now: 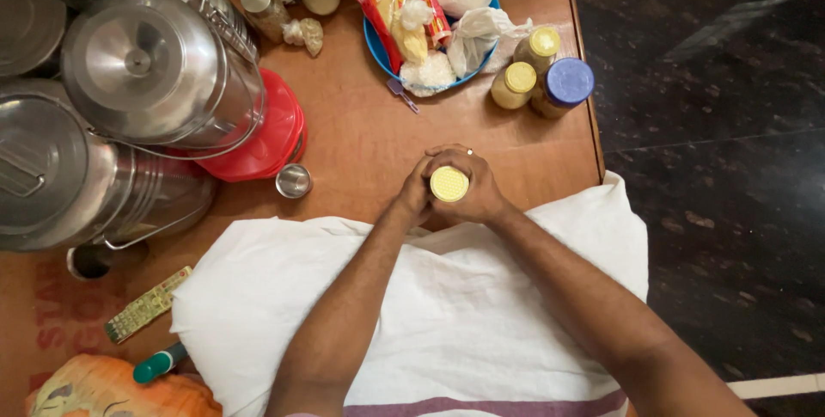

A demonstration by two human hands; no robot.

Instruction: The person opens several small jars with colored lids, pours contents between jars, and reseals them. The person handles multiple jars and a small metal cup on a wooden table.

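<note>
- At the near edge of the wooden tabletop (361, 137), both hands meet around a small jar with a yellow lid (449, 184); only the ribbed round lid shows from above, the jar's body hidden by the fingers.
- Left hand (417, 193) is curled narrow against the jar's left side, fingers wrapped round it and touching the other hand at the far side.
- Right hand (481, 189) is closed round the jar's right and far sides, a ring showing on one finger; its fingers overlap the left hand's.
- Both forearms lie over a white cloth (481, 314) with a purple stripe along its near edge; the jar sits just beyond the cloth's far edge.
- Far right of the hands stand two yellow-lidded jars (520, 82) and a blue-lidded jar (563, 86), close together, just beside a blue bowl (378, 47) heaped with plastic packets.
- Left of the hands, well apart, a red container (262, 137) sits under stacked steel vessels (146, 73); a small steel cup (294, 180) stands just beside the red container.
- Near left lie a remote control (146, 305) and a green-capped marker (159, 364).
</note>
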